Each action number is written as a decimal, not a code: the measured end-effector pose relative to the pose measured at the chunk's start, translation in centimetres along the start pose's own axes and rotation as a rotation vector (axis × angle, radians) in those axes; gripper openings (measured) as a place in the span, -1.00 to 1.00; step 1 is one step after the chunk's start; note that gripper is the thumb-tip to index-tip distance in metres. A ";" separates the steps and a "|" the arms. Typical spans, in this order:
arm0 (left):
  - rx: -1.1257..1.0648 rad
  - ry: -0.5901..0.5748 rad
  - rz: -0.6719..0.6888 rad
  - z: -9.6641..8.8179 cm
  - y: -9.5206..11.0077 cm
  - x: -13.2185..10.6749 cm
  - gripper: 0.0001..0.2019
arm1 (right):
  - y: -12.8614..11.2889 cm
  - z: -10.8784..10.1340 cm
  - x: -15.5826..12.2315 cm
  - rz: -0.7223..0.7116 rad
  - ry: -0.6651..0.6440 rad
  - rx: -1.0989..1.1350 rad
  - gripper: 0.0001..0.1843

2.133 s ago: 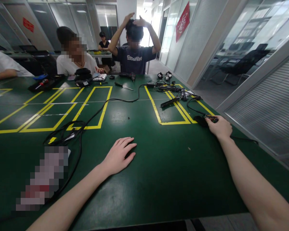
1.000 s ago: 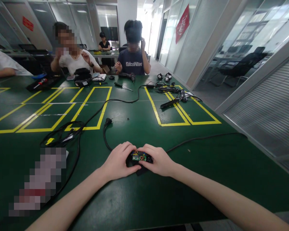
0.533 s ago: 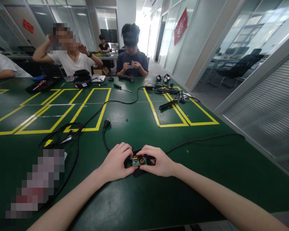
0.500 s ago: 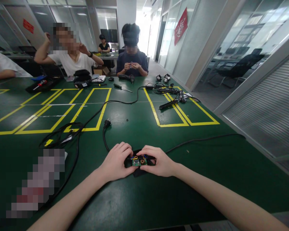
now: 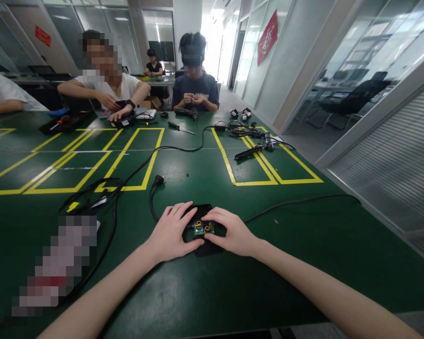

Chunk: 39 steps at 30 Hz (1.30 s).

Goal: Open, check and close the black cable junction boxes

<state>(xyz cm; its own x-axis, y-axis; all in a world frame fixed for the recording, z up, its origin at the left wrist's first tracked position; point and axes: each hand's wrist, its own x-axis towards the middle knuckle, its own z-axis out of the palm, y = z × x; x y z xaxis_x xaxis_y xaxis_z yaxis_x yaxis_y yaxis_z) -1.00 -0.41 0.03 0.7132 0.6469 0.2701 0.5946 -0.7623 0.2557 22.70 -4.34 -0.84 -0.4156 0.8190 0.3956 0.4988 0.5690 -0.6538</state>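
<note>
At btwn 8 & 9 o'clock of the circuit bd (image 5: pixel 203 230), a pixelated item (image 5: pixel 58 259) lies on the green tabletop (image 5: pixel 268 273). Next, btwn 9 & 10, a coil of blk cable (image 5: pixel 92 197) w/ a yellow tag. Plug (image 5: pixel 159 180) is at btwn 10 & 11; its cord goes out of sight behind L hand (image 5: pixel 171 231).

L hand is at 9, palm down, fingers spread; its thumb tip is just beside the bd's lower edge, contact can't tell. Screwdriver (image 5: pixel 181 127) lies well apart, btwn 11 & 12.

Bd, green w/ copper-coloured coils, is in front of the person, btwn the hands, over a flat blk part (image 5: pixel 207 250) showing at 12 & 6. At 12, across the tabletop, a co-worker in dark tee (image 5: pixel 194 87) has both hands together.

R hand (image 5: pixel 231 231) is at 3, thumb & fingers closed on the bd. Cable heap (image 5: pixel 254 136) is at abt 1; a blk cord (image 5: pixel 304 201) runs off btwn 2 & 3.
</note>
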 end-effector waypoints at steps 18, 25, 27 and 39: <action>-0.148 0.100 0.022 0.7 -0.9 0.4 -0.87 | 0.6 0.4 0.0 0.063 0.045 -0.245 -0.63; -0.085 0.090 -0.070 0.8 -0.5 1.1 -0.89 | 0.8 0.5 0.5 0.073 0.047 -0.275 -0.64; -0.095 0.075 -0.098 0.8 -0.4 1.2 -0.90 | 0.9 0.5 0.6 0.060 0.037 -0.255 -0.64; -0.104 0.095 -0.139 0.9 -0.5 1.4 -0.89 | 1.1 -0.9 0.6 0.084 0.017 -0.193 -0.52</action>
<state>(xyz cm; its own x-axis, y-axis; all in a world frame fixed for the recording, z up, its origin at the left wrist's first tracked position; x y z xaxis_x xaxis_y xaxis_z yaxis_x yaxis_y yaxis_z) -0.03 0.84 -0.53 0.5855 0.7488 0.3106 0.6399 -0.6621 0.3901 23.69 -3.14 -0.75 -0.3539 0.8645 0.3570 0.6681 0.5008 -0.5504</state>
